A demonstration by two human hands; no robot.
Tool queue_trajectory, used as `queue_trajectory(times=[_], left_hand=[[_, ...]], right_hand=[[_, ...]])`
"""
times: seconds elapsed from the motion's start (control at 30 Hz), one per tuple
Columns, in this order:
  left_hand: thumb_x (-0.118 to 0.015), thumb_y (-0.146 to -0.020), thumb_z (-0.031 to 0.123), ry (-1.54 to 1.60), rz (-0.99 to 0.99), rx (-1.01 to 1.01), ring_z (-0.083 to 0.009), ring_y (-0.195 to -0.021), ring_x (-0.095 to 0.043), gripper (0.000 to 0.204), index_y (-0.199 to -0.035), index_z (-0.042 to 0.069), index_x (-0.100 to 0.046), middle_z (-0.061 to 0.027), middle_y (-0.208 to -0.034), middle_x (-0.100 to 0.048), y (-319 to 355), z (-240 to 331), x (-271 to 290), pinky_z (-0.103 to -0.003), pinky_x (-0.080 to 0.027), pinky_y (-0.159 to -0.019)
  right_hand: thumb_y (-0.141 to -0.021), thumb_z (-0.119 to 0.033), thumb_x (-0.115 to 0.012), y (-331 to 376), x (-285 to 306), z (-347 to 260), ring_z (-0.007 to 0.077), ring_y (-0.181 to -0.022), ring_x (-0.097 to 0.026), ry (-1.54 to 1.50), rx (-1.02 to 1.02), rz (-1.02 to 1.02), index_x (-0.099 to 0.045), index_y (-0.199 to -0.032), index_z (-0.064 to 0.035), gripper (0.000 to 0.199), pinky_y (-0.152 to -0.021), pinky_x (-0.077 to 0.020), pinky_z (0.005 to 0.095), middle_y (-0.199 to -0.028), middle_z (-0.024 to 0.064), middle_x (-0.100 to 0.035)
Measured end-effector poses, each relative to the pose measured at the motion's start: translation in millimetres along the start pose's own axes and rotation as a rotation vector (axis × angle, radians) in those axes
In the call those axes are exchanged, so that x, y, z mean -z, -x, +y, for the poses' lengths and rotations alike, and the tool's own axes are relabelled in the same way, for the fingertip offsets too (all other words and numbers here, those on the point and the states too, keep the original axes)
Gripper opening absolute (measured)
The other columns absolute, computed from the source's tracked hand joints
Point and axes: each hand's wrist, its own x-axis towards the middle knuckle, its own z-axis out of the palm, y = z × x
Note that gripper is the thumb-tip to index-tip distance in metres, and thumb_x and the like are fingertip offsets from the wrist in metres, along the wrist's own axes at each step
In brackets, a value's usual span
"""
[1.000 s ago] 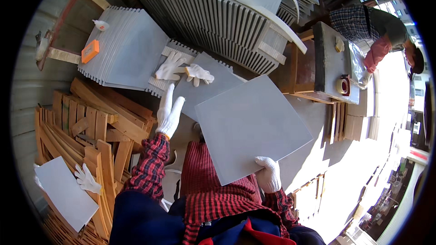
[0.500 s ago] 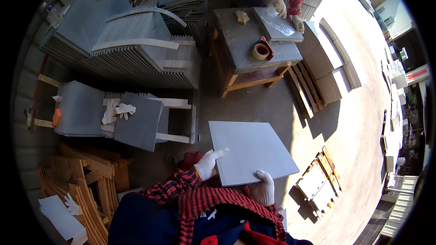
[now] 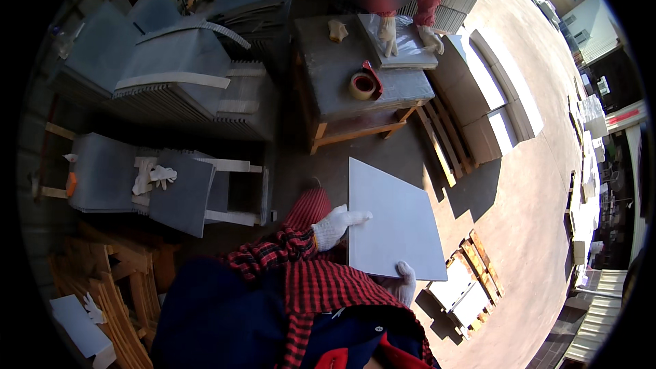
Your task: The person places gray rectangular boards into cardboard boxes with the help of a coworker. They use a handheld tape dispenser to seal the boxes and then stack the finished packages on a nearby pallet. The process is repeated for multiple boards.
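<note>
A flat light-grey panel (image 3: 395,225) is held in front of my body, tilted, by both gloved hands. My left hand (image 3: 339,225), in a white knit glove, grips its left edge with the thumb lying on the face and the fingers hidden underneath. At the near edge, toward the right corner, my right hand (image 3: 404,283) holds it the same way; most of those fingers are out of sight behind the panel.
Ahead stands a work table (image 3: 328,61) with a tape dispenser (image 3: 365,85) and a plastic-wrapped panel stack (image 3: 396,42) under a co-worker's gloved hands. Stacked grey panels (image 3: 171,85) fill the left. A pallet (image 3: 468,283) lies at right, wooden pieces (image 3: 126,294) at lower left.
The panel has swung round and shifted a little to the right, with both my hands still on it. My view has turned slightly. The co-worker's hand has come down onto the wrapped stack.
</note>
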Motion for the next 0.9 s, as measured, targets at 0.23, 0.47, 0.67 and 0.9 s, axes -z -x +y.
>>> queue_trajectory(times=[0.23, 0.47, 0.67, 0.9], left_hand=[[-0.065, -0.096, 0.020, -0.091, -0.086, -0.095, -0.0207, -0.104, -0.067, 0.048, -0.134, -0.005, -0.051, -0.0138, -0.118, -0.065, -76, 92, -3, -0.037, -0.057, -0.089], [-0.063, -0.097, 0.020, -0.066, -0.149, -0.177, -0.0201, -0.108, -0.064, 0.047, -0.135, -0.003, -0.051, -0.0134, -0.121, -0.063, -123, 191, 5, -0.036, -0.054, -0.094], [-0.062, -0.098, 0.018, 0.055, -0.142, -0.268, -0.0183, -0.111, -0.062, 0.044, -0.135, -0.003, -0.052, -0.0109, -0.123, -0.063, -172, 227, 7, -0.035, -0.051, -0.098], [-0.062, -0.098, 0.018, 0.141, -0.044, -0.355, -0.0176, -0.109, -0.063, 0.043, -0.135, -0.002, -0.053, -0.0090, -0.121, -0.064, -240, 265, -15, -0.034, -0.051, -0.098]], right_hand=[[-0.086, -0.024, -0.063, -52, -108, -36, 0.0342, -0.115, -0.060, 0.051, 0.029, -0.028, -0.049, -0.132, -0.0024, 0.052, -0.098, -0.0494, 0.0491, -0.125, 0.0162, -0.060], [-0.087, -0.025, -0.062, -123, -186, -64, 0.0334, -0.114, -0.060, 0.069, 0.026, -0.053, -0.054, -0.128, -0.0012, 0.048, -0.099, -0.0483, 0.0495, -0.123, 0.0160, -0.061], [-0.084, -0.027, -0.064, -198, -204, -103, 0.0358, -0.118, -0.058, 0.256, 0.063, -0.152, -0.051, -0.133, 0.0015, 0.058, -0.104, -0.0455, 0.0486, -0.127, 0.0184, -0.060], [-0.084, -0.022, -0.065, -278, -242, -172, 0.0333, -0.110, -0.061, 0.281, -0.032, -0.221, -0.056, -0.120, 0.0032, 0.045, -0.097, -0.0474, 0.0448, -0.117, 0.0192, -0.063]])
